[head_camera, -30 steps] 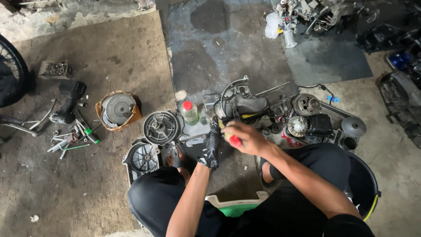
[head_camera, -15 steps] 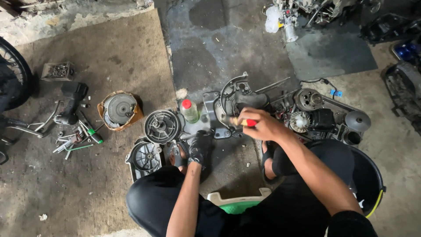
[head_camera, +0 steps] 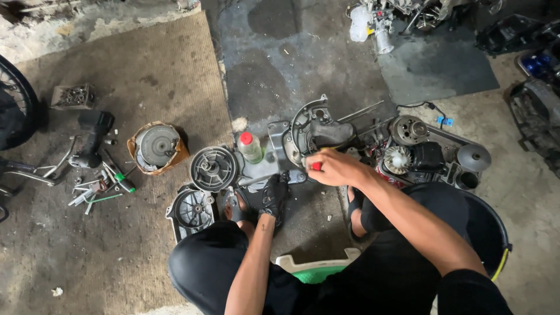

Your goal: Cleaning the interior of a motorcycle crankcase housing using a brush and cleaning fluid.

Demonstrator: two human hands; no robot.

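My right hand point(head_camera: 335, 168) is closed around a red-handled tool point(head_camera: 315, 166), its tip against the grey engine casing point(head_camera: 315, 133) on the floor in front of me. My left hand point(head_camera: 274, 195), in a black glove, rests on the lower edge of that casing beside a flat metal plate point(head_camera: 259, 170). A small clear bottle with a red cap point(head_camera: 249, 146) stands just left of the casing. A round ribbed pulley point(head_camera: 214, 168) lies further left, with a black round cover point(head_camera: 192, 209) below it.
Engine parts with a white fan point(head_camera: 399, 158) and a black tub point(head_camera: 478, 224) sit to my right. Loose tools point(head_camera: 102, 186) and a round part on brown paper point(head_camera: 156, 146) lie to the left. A wheel point(head_camera: 14, 111) is at the far left. I sit on a green-and-white stool point(head_camera: 318, 269).
My right hand with the red-handled tool has shifted slightly right along the casing. My gloved left hand stays at the casing's lower edge. The view has tilted a little.
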